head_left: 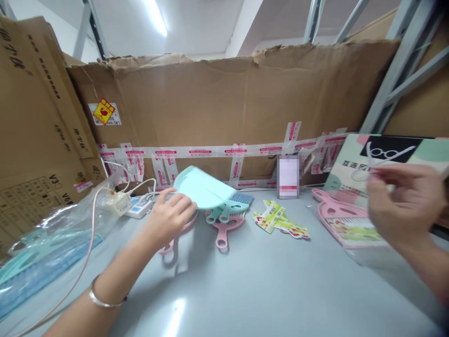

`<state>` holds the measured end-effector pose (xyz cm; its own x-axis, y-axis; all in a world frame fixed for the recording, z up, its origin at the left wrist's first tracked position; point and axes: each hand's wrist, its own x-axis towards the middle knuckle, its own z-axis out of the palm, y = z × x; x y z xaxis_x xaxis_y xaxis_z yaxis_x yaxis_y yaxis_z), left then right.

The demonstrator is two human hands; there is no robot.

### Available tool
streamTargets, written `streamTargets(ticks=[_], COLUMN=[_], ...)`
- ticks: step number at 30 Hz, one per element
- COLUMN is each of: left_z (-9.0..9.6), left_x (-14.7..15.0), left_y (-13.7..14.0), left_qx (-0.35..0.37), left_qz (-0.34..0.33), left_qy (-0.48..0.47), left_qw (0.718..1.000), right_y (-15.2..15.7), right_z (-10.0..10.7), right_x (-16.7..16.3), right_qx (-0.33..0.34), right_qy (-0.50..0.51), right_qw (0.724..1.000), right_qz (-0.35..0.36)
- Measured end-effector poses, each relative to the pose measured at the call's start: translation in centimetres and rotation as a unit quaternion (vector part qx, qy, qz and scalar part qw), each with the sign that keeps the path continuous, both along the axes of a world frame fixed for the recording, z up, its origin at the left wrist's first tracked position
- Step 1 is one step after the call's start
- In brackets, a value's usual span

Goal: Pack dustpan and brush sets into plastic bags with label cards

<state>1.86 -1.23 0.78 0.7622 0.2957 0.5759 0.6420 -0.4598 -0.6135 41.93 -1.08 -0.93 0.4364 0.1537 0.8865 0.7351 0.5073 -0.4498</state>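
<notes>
My left hand is closed on the edge of a mint-green dustpan, tilted above the table. Beneath and beside it lie small mint brushes, one with blue bristles, and a pink brush. A pink dustpan is partly hidden behind my left hand. My right hand is raised at the right, blurred, its thumb and fingers pinched together. A faint clear strand seems to hang at the fingertips; I cannot make out what it is. Below that hand lies a pink dustpan and brush set with a yellow-green card in it.
Several yellow-green printed cards lie mid-table. A pixelated phone-like panel leans on the cardboard wall. Bagged mint and blue brushes, a cable and a power strip are at left. A printed box stands right.
</notes>
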Motion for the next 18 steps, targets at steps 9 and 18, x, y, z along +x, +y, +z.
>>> streamTargets(ticks=[9,18], left_z=[-0.3,-1.8], left_x=[0.8,0.1], left_y=[-1.0,0.9], left_qx=[0.037,0.002], left_qz=[-0.266,-0.216], left_qy=[0.043,-0.106], left_qw=[0.962,0.971], right_y=[2.0,2.5], right_z=[2.9,1.0], right_x=[-11.5,-10.4], right_qx=[-0.337,-0.588], right_qy=[-0.275,-0.093], right_qw=[0.848,0.638], right_qz=[0.302,0.489])
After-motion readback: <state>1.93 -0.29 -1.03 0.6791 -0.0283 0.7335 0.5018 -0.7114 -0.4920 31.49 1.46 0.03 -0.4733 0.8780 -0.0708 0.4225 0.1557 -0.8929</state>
